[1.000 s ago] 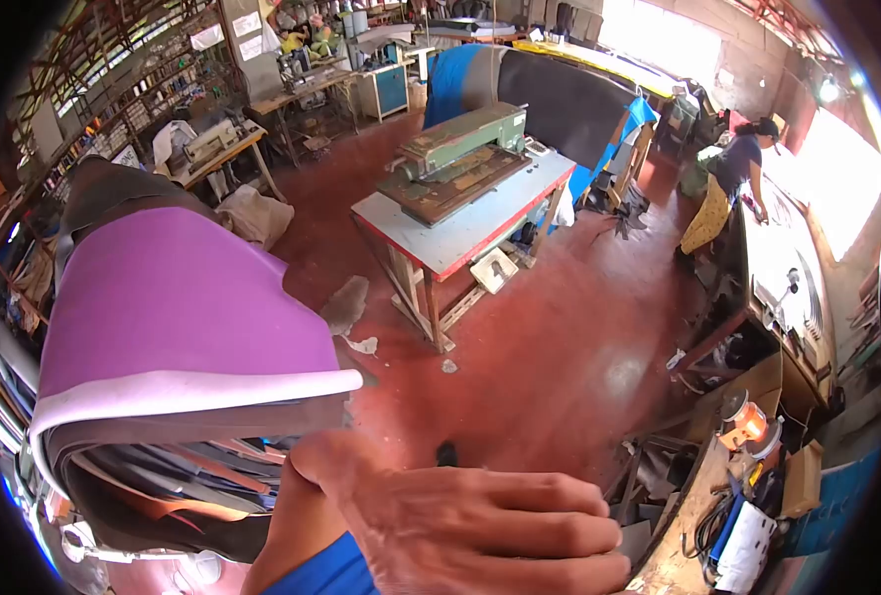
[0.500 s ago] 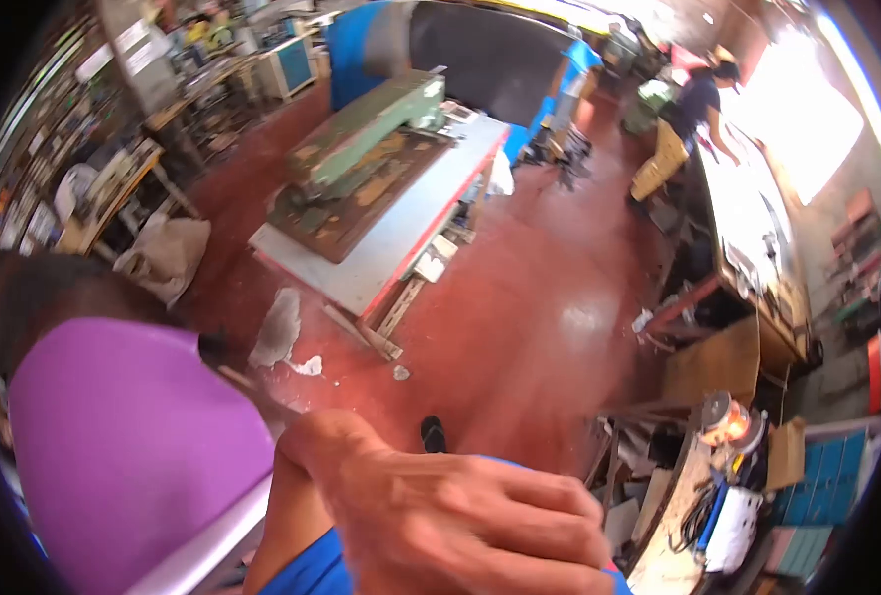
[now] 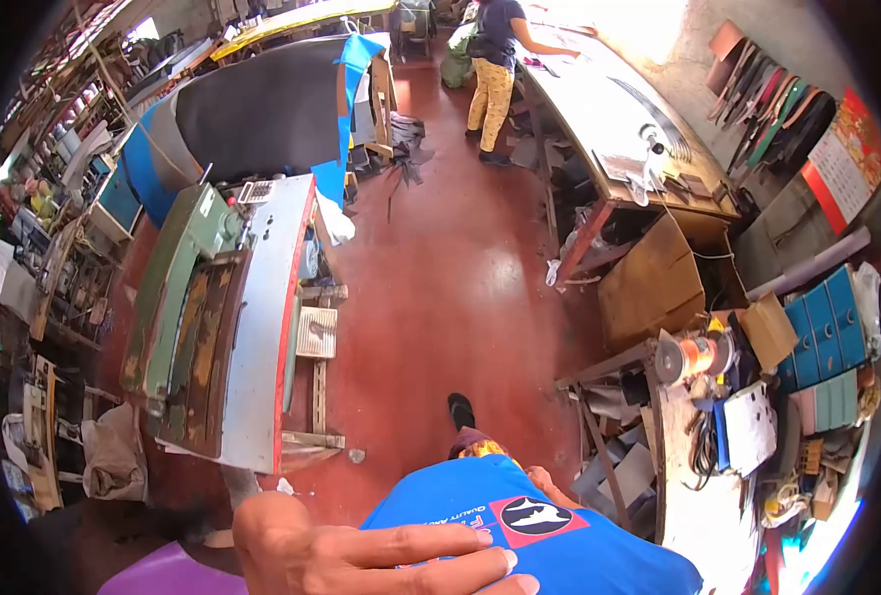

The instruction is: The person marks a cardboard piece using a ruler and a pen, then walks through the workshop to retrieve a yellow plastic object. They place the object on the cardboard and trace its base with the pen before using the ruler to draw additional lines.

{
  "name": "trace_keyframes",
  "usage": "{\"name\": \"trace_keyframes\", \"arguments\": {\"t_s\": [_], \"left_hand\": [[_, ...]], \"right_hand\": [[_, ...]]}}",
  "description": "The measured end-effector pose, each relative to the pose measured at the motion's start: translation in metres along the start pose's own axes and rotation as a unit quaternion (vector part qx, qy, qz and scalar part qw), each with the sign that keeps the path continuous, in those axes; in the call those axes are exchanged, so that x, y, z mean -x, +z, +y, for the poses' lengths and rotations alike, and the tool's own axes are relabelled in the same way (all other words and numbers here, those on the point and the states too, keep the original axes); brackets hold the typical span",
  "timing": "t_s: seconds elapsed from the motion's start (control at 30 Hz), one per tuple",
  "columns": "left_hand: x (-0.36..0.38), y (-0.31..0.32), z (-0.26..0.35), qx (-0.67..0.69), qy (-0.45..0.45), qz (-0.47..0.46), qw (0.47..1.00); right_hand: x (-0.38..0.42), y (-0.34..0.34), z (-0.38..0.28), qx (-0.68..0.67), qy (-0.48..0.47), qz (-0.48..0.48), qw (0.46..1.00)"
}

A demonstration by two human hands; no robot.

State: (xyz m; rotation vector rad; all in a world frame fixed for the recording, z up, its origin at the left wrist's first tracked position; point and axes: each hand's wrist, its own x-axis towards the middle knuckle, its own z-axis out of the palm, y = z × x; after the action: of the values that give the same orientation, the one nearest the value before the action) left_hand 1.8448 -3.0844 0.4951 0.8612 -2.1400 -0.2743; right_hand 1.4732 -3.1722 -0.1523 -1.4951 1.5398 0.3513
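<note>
My left hand (image 3: 391, 557) is at the bottom edge, in front of the blue shirt (image 3: 520, 516) with a printed logo. Its fingers stretch to the right, slightly apart, and nothing shows in them. Left of it lies a smooth purple surface (image 3: 173, 573), cut by the frame edge. A small strip of skin, part of my right arm or hand (image 3: 552, 488), shows beyond the shirt's right side; its fingers cannot be made out.
A green machine (image 3: 178, 283) lies on a red-edged table (image 3: 262, 342) at left. A person (image 3: 495, 79) stands at a long bench (image 3: 609, 109). A cluttered workbench (image 3: 703, 516) is at right, beside a cardboard box (image 3: 656, 278). My foot (image 3: 459, 409) is on the red floor.
The view has swung right and levelled, so the machine table appears further left. My left hand sits lower and further left, its fingers straighter. Less of the purple surface shows.
</note>
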Motion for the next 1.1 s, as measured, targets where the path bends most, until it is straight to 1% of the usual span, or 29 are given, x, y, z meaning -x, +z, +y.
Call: {"name": "trace_keyframes", "arguments": {"t_s": [0.03, 0.1, 0.13, 0.17, 0.23, 0.27, 0.3, 0.33, 0.37, 0.4, 0.43, 0.5, 0.53, 0.57, 0.6, 0.63, 0.67, 0.7, 0.73, 0.77, 0.8, 0.83, 0.9, 0.93, 1.0, 1.03, 1.1], "left_hand": [[-0.009, 0.001, -0.019, 0.007, 0.025, 0.010, 1.000], [-0.021, 0.016, -0.066, 0.013, 0.037, 0.021, 0.999], [-0.023, 0.034, -0.097, -0.026, 0.148, 0.092, 0.984], [-0.032, 0.026, -0.107, -0.041, 0.168, 0.060, 0.983], [-0.048, 0.009, -0.126, -0.064, 0.208, -0.004, 0.976], [-0.062, 0.014, -0.130, 0.032, 0.131, 0.058, 0.989], [-0.071, 0.016, -0.138, 0.070, 0.080, 0.094, 0.990], [-0.080, 0.018, -0.146, 0.112, 0.032, 0.133, 0.984], [-0.084, 0.019, -0.156, 0.121, 0.039, 0.131, 0.983], [-0.088, 0.019, -0.168, 0.134, 0.050, 0.128, 0.982], [-0.089, 0.022, -0.177, 0.138, 0.053, 0.103, 0.984], [-0.092, 0.026, -0.194, 0.147, 0.057, 0.054, 0.986], [-0.090, 0.024, -0.201, 0.142, 0.050, 0.086, 0.985], [-0.094, 0.029, -0.213, 0.120, 0.074, 0.147, 0.979], [-0.099, 0.034, -0.228, 0.094, 0.094, 0.208, 0.969], [-0.105, 0.046, -0.239, 0.117, 0.128, 0.253, 0.952], [-0.113, 0.058, -0.250, 0.135, 0.163, 0.295, 0.931], [-0.119, 0.066, -0.256, 0.143, 0.172, 0.355, 0.908], [-0.120, 0.068, -0.261, 0.136, 0.165, 0.415, 0.884], [-0.117, 0.061, -0.270, 0.137, 0.162, 0.441, 0.872], [-0.113, 0.054, -0.277, 0.137, 0.158, 0.466, 0.859], [-0.102, 0.038, -0.292, 0.128, 0.186, 0.383, 0.896], [-0.105, -0.005, -0.305, 0.118, 0.225, 0.295, 0.921], [-0.124, -0.045, -0.295, 0.172, 0.123, 0.118, 0.970], [-0.134, -0.079, -0.305, 0.219, 0.014, -0.068, 0.973], [-0.133, -0.086, -0.319, 0.219, 0.062, -0.113, 0.967], [-0.118, -0.076, -0.344, 0.218, 0.113, -0.158, 0.956]], "right_hand": [[-0.024, -0.010, -0.006, 0.000, -0.003, -0.001, 1.000], [-0.073, -0.025, -0.010, 0.067, -0.090, -0.019, 0.994], [-0.095, -0.030, -0.015, 0.085, -0.110, 0.024, 0.990], [-0.117, -0.042, -0.025, 0.078, -0.120, 0.029, 0.989], [-0.170, -0.072, -0.042, -0.031, -0.120, 0.017, 0.992], [-0.201, -0.084, -0.047, -0.090, -0.123, 0.012, 0.988], [-0.149, -0.138, -0.126, -0.115, -0.118, -0.009, 0.986], [-0.192, -0.142, -0.124, -0.094, -0.170, 0.010, 0.981], [-0.197, -0.159, -0.143, -0.146, -0.193, 0.000, 0.970], [-0.208, -0.174, -0.164, -0.138, -0.178, -0.017, 0.974], [-0.203, -0.187, -0.191, -0.100, -0.203, 0.011, 0.974], [-0.213, -0.199, -0.222, -0.054, -0.225, 0.035, 0.972], [-0.216, -0.193, -0.241, -0.106, -0.162, -0.021, 0.981], [-0.219, -0.194, -0.247, -0.171, -0.088, -0.059, 0.980], [-0.274, -0.179, -0.216, -0.458, 0.083, -0.209, 0.860], [-0.217, -0.184, -0.248, -0.131, -0.106, -0.021, 0.985], [-0.227, -0.172, -0.249, -0.016, -0.107, -0.005, 0.994], [-0.236, -0.161, -0.249, 0.099, -0.106, 0.012, 0.989], [-0.234, -0.153, -0.252, 0.093, -0.130, 0.051, 0.986], [-0.239, -0.144, -0.257, 0.059, -0.093, 0.055, 0.992], [-0.212, -0.151, -0.272, 0.149, -0.168, 0.072, 0.972], [-0.197, -0.150, -0.284, 0.004, -0.105, 0.078, 0.991], [-0.202, -0.138, -0.281, -0.047, -0.126, 0.098, 0.986], [-0.200, -0.142, -0.286, -0.052, -0.125, 0.106, 0.985], [-0.184, -0.136, -0.281, -0.059, -0.050, 0.077, 0.994], [-0.177, -0.130, -0.273, -0.062, -0.043, 0.075, 0.994], [-0.185, -0.120, -0.259, 0.012, -0.019, 0.033, 0.999]]}}
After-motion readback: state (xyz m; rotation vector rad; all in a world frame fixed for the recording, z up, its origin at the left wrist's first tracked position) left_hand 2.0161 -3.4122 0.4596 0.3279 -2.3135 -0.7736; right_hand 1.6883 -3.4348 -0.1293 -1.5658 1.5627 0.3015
